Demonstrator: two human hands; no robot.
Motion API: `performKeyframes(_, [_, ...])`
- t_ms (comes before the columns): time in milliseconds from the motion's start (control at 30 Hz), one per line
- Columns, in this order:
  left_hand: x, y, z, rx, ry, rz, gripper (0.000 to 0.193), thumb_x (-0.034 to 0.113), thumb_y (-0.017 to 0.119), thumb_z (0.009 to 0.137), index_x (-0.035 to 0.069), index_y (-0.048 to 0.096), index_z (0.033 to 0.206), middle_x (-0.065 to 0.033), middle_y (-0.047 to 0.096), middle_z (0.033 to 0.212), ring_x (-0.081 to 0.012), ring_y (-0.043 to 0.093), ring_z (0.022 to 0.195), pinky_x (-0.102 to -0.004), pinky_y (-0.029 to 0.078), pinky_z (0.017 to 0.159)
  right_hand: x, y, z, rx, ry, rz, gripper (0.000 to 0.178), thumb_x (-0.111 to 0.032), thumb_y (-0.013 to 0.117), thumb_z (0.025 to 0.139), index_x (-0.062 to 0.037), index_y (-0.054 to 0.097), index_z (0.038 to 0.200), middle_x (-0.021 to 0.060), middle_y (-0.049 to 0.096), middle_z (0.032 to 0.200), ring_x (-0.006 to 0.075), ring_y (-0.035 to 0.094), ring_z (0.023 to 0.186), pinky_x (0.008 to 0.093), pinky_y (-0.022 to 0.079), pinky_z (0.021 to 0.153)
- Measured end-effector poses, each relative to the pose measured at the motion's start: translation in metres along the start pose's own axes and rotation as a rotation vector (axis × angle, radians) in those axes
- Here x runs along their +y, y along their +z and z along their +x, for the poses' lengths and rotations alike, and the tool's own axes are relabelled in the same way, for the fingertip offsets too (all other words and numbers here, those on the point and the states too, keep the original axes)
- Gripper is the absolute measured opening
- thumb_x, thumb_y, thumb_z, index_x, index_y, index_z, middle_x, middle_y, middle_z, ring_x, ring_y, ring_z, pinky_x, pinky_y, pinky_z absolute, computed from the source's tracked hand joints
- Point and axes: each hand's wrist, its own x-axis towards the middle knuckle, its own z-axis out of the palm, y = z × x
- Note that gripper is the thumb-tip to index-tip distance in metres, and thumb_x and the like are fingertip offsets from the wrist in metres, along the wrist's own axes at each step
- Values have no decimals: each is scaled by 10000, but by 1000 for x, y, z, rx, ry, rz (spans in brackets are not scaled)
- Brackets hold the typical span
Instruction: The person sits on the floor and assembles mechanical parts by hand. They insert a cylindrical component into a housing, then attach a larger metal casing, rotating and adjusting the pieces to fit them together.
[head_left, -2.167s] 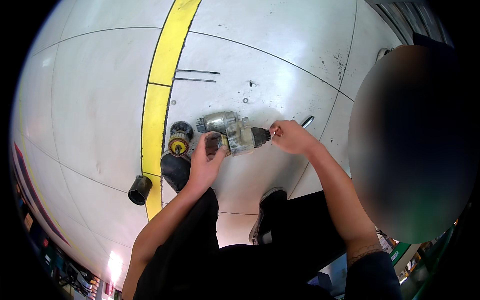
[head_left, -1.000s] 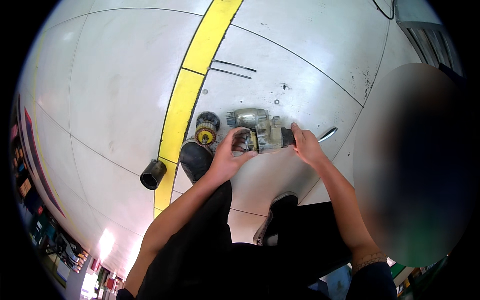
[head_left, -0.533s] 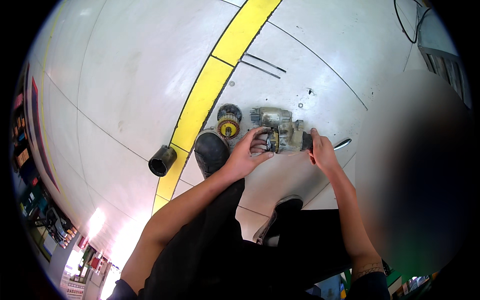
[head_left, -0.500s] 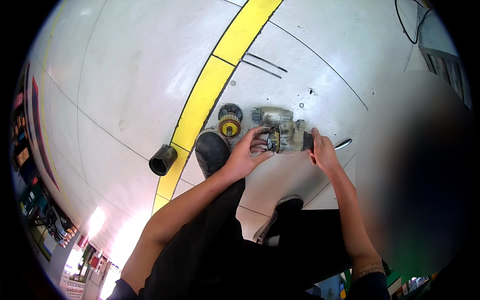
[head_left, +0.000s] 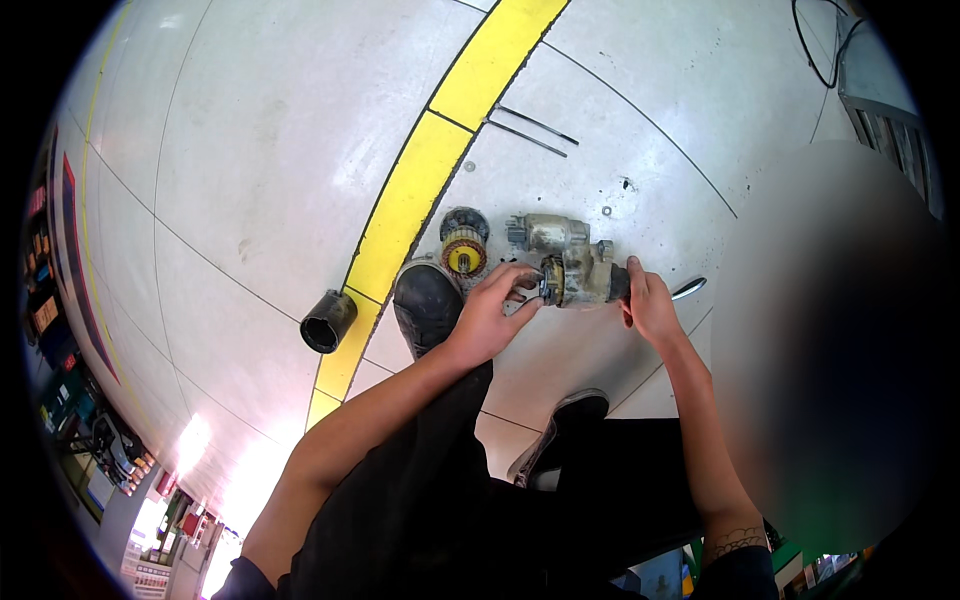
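Observation:
A worn starter motor lies on the floor in front of me, its cylindrical solenoid along the far side. My left hand is at the motor's open left end, thumb and fingers closed around its exposed round inner part. Its fingertips are partly hidden. Around the dark nose at the other end, my right hand keeps its grip. An armature with copper windings and a yellow end stands on the floor just beyond my left shoe.
A dark hollow metal cylinder lies to the left, by the yellow floor stripe. Two long thin rods rest farther away. Small washers are scattered about. A shiny curved object lies right of my right hand, near a blurred area.
My left hand has drawn slightly back from the motor's open end, and its fingers are more bunched. The right hand keeps its place on the nose.

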Motion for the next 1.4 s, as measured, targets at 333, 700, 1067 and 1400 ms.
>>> performKeyframes(333, [5,-5,-5,29,-4,35,229,-31,705,968,-56,671,1193,-163,685,1148,-249,741,1005,-340,604,860,0,0,1,-22,-20,18,749,-493,322,1197,-25,502,641,51,477,547,201,531,444,393,485,494])
performKeyframes(700, [10,-15,-9,59,-6,267,178,73,621,1023,-63,723,1075,-191,708,1165,-372,706,1108,-405,549,978,0,-1,1,-46,-20,39,749,-500,316,1196,-38,491,635,44,463,551,194,533,452,387,490,499])
performKeyframes(1067, [22,-3,5,73,36,278,362,185,851,923,-26,698,1175,-152,669,1259,-316,695,1109,-383,560,939,-4,-2,0,-55,-7,23,755,-514,331,1190,-30,475,628,53,461,553,201,539,466,396,493,528])
performKeyframes(1400, [20,1,7,63,9,240,401,130,830,918,-32,654,1240,-162,671,1209,-278,716,1025,-359,595,861,-3,-1,-1,-50,-26,12,742,-543,311,1186,-59,453,641,24,423,558,183,502,467,378,492,518])
